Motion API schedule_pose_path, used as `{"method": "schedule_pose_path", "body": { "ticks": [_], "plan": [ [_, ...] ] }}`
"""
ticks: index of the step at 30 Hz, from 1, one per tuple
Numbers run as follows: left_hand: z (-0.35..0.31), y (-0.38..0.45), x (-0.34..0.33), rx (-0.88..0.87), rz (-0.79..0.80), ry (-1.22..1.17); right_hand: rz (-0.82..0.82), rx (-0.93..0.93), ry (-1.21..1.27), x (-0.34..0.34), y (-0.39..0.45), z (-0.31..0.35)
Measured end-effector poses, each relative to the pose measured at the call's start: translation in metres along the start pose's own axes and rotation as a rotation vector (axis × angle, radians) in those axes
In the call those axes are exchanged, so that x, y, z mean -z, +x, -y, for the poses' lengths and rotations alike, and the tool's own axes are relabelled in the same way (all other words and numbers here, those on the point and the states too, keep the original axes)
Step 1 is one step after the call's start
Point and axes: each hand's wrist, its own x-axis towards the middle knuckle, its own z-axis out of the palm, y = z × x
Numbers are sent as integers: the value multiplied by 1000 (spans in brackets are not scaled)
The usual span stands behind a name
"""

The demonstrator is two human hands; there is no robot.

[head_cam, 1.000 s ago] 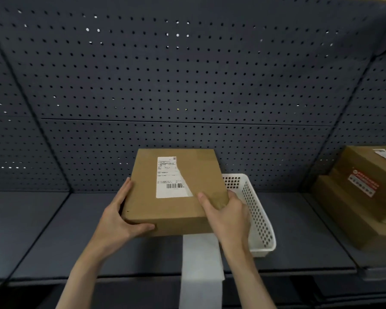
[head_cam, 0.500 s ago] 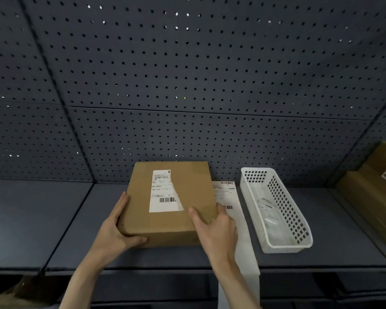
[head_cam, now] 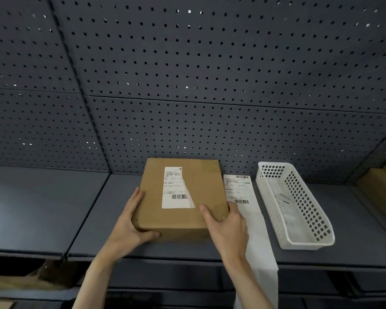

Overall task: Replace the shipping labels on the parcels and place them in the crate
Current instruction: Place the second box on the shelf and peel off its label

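A flat brown cardboard parcel (head_cam: 201, 192) lies on the grey shelf (head_cam: 53, 208). On its top is a white shipping label (head_cam: 176, 188) whose right side is torn away on a slant. My left hand (head_cam: 129, 221) grips the parcel's near left corner, thumb along the front face. My right hand (head_cam: 227, 226) holds the near right corner with fingers on top. A long white strip of labels (head_cam: 252, 217) lies right of the parcel and hangs over the shelf's front edge. A white perforated plastic crate (head_cam: 308, 219) stands further right.
A dark pegboard wall (head_cam: 209, 85) rises behind the shelf. More brown cardboard boxes (head_cam: 381, 190) stand at the far right edge. A lower shelf level shows below the front edge, with something brownish at the bottom left.
The parcel has come down and to the left, off the crate and label strip, onto the shelf. Both hands stay on its near corners. The view has shifted left.
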Motion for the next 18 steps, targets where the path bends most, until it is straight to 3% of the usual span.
{"method": "schedule_pose_path", "body": {
  "ticks": [3,5,7,10,15,18],
  "plan": [
    [1,-1,8,-19,22,-35,40,-3,-65,3,-1,1],
    [-1,0,12,-23,8,-92,-24,64,-128,9,1,4],
    [-1,1,10,15,-96,-180,-137,243,-172,13,5,12],
    [-2,2,0,100,-278,-279,-139,570,-332,4,14,28],
    [3,-3,-11,130,-396,-262,51,796,-430,-19,17,58],
    [5,-5,-15,131,-431,-253,302,721,-262,-28,16,71]
  ]
}}
